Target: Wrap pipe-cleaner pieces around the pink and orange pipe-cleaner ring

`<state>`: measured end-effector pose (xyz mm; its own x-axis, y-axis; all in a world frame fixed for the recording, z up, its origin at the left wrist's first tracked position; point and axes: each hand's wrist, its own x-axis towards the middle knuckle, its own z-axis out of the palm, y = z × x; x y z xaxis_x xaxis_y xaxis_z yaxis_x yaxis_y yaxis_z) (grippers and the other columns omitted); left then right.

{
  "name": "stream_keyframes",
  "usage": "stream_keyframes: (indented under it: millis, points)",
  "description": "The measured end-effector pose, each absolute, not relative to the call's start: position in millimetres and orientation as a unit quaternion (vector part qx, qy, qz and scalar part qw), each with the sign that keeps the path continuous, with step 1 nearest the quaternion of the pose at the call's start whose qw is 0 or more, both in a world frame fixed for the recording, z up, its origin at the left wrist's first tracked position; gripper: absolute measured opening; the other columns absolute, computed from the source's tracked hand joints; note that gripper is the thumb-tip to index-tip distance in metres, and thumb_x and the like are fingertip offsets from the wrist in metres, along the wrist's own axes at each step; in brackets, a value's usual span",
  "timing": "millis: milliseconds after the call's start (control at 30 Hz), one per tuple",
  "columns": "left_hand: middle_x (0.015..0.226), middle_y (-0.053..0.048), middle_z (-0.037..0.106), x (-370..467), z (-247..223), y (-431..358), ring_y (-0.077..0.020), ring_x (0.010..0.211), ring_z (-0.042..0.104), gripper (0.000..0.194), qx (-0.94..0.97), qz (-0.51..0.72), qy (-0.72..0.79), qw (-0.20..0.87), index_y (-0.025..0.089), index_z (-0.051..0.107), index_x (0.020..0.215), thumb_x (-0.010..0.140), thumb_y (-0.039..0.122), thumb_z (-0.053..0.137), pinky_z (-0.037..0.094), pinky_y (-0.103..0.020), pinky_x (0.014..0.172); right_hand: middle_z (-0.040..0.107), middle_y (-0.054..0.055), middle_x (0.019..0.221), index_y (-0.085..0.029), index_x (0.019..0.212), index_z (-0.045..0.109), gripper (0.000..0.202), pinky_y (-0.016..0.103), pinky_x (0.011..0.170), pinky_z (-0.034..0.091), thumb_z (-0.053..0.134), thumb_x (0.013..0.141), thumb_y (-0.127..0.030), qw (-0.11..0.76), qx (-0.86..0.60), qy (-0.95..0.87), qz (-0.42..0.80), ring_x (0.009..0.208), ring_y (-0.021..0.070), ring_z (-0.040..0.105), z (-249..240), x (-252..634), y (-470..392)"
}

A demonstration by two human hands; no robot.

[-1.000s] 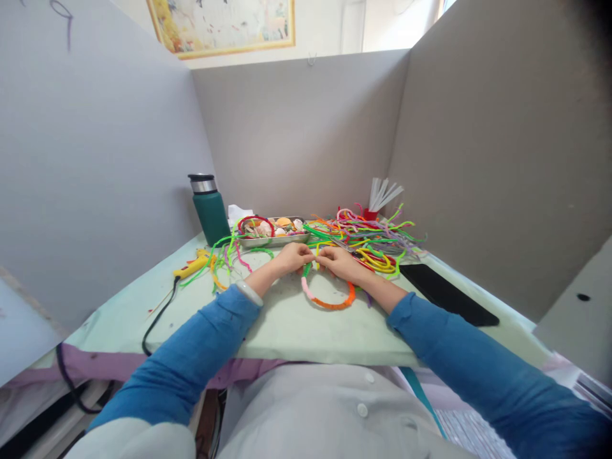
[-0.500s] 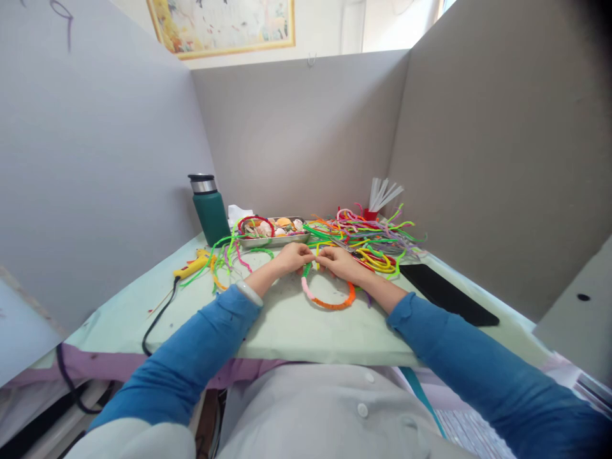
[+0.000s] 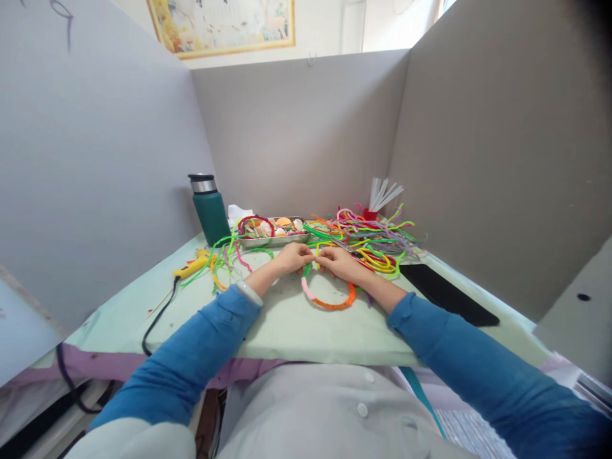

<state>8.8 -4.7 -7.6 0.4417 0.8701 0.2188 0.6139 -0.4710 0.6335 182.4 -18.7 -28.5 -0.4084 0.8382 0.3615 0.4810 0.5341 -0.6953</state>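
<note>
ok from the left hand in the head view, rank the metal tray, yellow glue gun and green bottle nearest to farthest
1. metal tray, just beyond the left hand
2. yellow glue gun, out to the left
3. green bottle, far left at the back, only slightly farther than the glue gun

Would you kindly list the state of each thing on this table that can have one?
Left hand: pinched on the ring's top.
Right hand: pinched on the ring's top.
Pipe-cleaner ring: bent round, lower arc resting on the table.
Green flask: upright, lid on.
Phone: lying flat, screen dark.
Metal tray: filled.
</note>
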Motion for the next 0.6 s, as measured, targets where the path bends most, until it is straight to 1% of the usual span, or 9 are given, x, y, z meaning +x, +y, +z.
stream_keyframes:
  millis: [267,600]
  points:
    - [0.045,0.001,0.052,10.6,-2.5,-10.9,-0.0080,0.039,0.046,0.031,0.818,0.255,0.461,0.229,0.011,0.058,0.078,0.072,0.040,0.048,0.031,-0.017,0.040,0.060,0.001,0.064,-0.014,0.074,0.054,0.031,0.018,0.039,0.031,0.042,0.078,-0.043,0.351,-0.412,-0.800,0.258,0.040,0.0053,0.043,-30.0,183.1,-17.4]
    - [0.044,0.001,0.052,10.2,-2.4,-11.6,-0.0087,0.040,0.045,0.034,0.827,0.244,0.465,0.204,0.011,0.060,0.079,0.073,0.042,0.047,0.032,-0.019,0.043,0.061,0.001,0.066,-0.014,0.075,0.055,0.032,0.018,0.039,0.031,0.042,0.078,-0.043,0.343,-0.417,-0.803,0.254,0.040,0.0052,0.043,-31.5,184.1,-15.6]
